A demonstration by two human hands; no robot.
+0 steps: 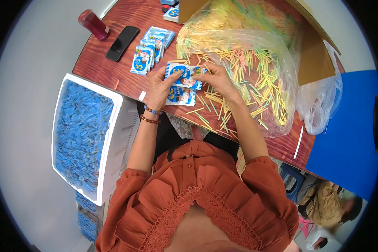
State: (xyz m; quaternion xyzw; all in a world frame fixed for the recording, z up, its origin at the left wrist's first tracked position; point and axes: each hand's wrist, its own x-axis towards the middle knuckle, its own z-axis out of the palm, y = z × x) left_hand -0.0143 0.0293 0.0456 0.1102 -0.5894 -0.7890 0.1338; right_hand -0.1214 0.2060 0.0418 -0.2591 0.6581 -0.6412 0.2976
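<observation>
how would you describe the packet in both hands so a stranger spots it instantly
On the reddish wooden table, find the big clear bag of coloured sticks. At its left side, the left hand and right hand hold a small blue-and-white packet. It is the uppermost there, partly covering a similar packet.

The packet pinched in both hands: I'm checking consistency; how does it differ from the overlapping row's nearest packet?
The pinched packet is held by the left hand and right hand; the row's nearest packet lies on the table. The pinched packet runs sideways; the row's nearest packet runs away from the person. Both are blue and white.
</observation>
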